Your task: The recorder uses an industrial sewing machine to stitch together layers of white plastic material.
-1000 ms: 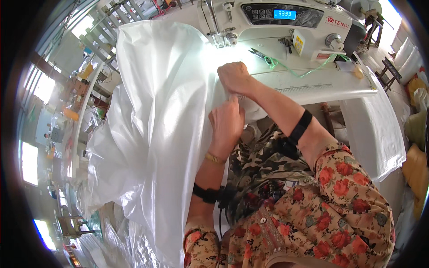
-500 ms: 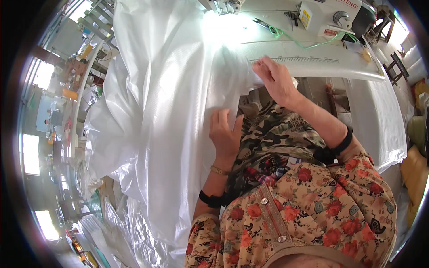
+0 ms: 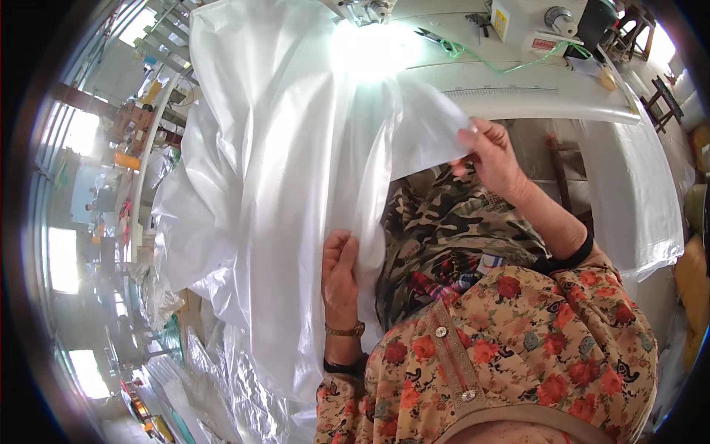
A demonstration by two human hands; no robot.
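Observation:
A large sheet of translucent white plastic [image 3: 285, 185] drapes in folds over the table and hangs down at my left. My right hand [image 3: 492, 155] pinches a corner of it between thumb and fingers, pulling that part taut to the right above my lap. Lower down, my left hand [image 3: 340, 270] is closed on a fold of the same sheet near its hanging edge. Under the bright lamp at the far side, the head of a sewing machine [image 3: 367, 11] stands over the sheet, and the glare hides the needle area.
Scissors [image 3: 430, 35] with a green cord [image 3: 510, 70] lie on the tabletop right of the lamp. A ruler scale [image 3: 503, 92] runs along the table's near edge. Another plastic sheet [image 3: 632, 192] hangs off the table at right. A wooden stool [image 3: 663, 103] stands beyond.
My right hand has moved right and slightly nearer, drawing the sheet's corner out with it. My left hand has shifted left and nearer, closing on a fold.

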